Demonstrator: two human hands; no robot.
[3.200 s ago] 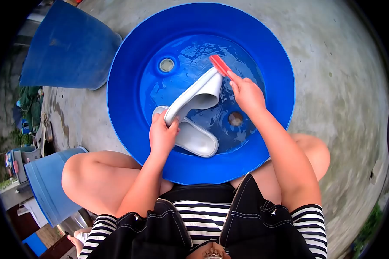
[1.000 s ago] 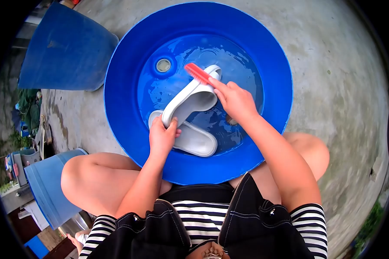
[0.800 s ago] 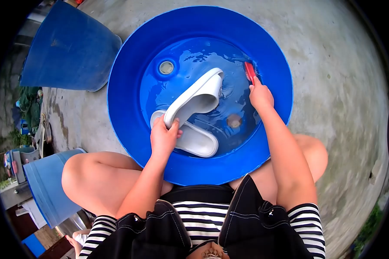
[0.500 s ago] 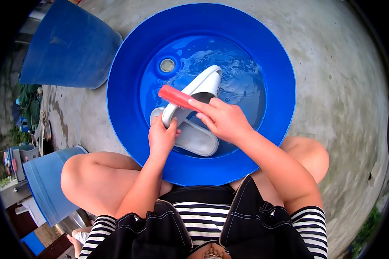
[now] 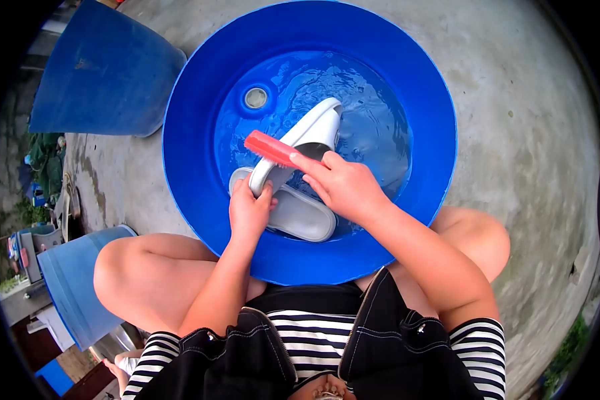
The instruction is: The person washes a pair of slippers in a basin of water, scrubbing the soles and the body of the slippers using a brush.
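Observation:
A large round blue tub (image 5: 200,193) holds shallow water. My left hand (image 5: 249,212) is closed round the near end of a white slipper (image 5: 317,128), which is tilted on its side above the water. My right hand (image 5: 348,187) grips the handle of a red brush (image 5: 271,147). The bristles rest against the slipper's edge, just beyond my left hand. A second slipper (image 5: 301,215), greyish white, lies in the tub under the first, partly hidden by it and my left hand.
A big blue barrel (image 5: 103,73) lies at the upper left on the concrete floor (image 5: 520,133). A lighter blue bucket (image 5: 83,283) is at the lower left. Part of another person's leg (image 5: 120,373) shows at the bottom left, with green netting (image 5: 45,167) further up.
The red brush moved from the slipper's far end, out to the tub's right side, then back to the slipper's near end. My left hand has kept its hold on the slipper.

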